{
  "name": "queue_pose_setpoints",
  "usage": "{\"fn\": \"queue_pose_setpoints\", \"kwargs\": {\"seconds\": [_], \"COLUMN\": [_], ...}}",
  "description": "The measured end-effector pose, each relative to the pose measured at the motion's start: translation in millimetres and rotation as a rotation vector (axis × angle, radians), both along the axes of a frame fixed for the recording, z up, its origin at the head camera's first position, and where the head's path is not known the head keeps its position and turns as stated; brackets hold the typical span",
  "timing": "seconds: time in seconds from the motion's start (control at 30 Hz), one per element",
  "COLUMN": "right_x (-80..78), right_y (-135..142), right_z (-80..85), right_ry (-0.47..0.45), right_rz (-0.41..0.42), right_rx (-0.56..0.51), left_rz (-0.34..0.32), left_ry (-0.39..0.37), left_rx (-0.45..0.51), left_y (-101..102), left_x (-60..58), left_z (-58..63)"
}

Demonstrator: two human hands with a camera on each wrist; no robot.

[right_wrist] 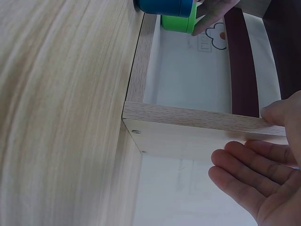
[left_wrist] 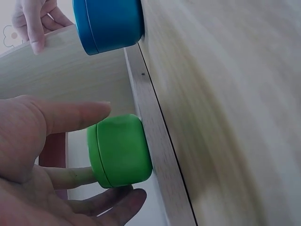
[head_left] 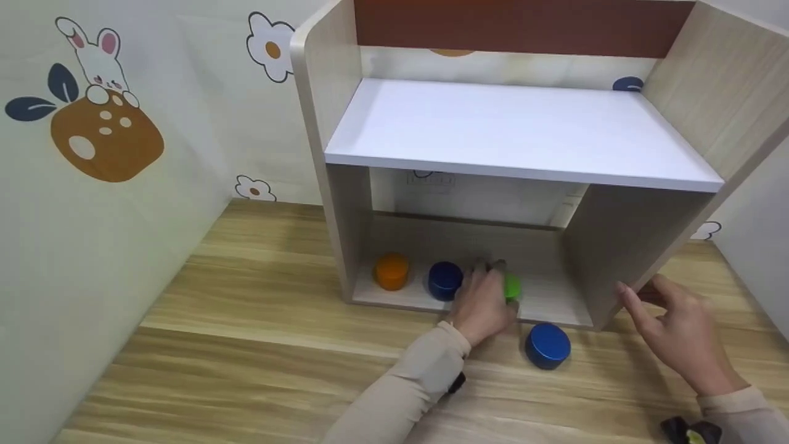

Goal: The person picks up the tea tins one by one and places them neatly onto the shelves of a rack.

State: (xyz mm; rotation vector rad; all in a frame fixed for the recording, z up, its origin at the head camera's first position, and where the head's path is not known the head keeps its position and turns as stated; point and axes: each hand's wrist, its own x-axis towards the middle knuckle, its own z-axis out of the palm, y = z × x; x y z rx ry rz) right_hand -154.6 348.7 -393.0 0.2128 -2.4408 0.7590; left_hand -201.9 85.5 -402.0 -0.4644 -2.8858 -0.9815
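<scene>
My left hand (head_left: 484,305) reaches into the lower compartment of a small shelf unit (head_left: 524,176). Its thumb and fingers are around a round green lidded tin (left_wrist: 123,150), which sits at the compartment's front edge. Just left of that hand stands a dark blue tin (head_left: 445,280), with an orange tin (head_left: 392,271) farther left, both on the bottom board. A brighter blue tin (head_left: 548,346) rests on the table in front of the unit. My right hand (head_left: 684,330) holds the front edge of the right side panel (right_wrist: 197,118), thumb on one side and fingers on the other.
The white middle shelf (head_left: 511,129) overhangs the tins. A brown back board (head_left: 524,28) crosses the top. The wood-grain table (head_left: 246,345) extends to the left and front, and patterned walls (head_left: 197,105) stand behind and at the left.
</scene>
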Motion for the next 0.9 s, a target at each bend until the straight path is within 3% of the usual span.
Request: {"fn": "queue_pose_setpoints", "kwargs": {"seconds": [0.37, 0.57, 0.7, 0.9], "right_x": [-0.4, 0.2, 0.5, 0.4], "right_y": [0, 1, 1, 1], "right_z": [0.4, 0.8, 0.8, 0.5], "right_ry": [0.007, -0.018, -0.027, -0.038], "right_rz": [0.007, 0.0, -0.003, -0.008], "right_rx": [-0.005, -0.007, -0.005, 0.001], "left_rz": [0.013, 0.001, -0.034, -0.148], "left_ry": [0.088, 0.194, 0.26, 0.241], "left_rx": [-0.064, -0.123, -0.146, -0.126], "left_y": [2, 4, 4, 5], "left_x": [5.6, 13.3, 19.4, 29.9], "left_z": [7.4, 15.4, 21.6, 29.1]}}
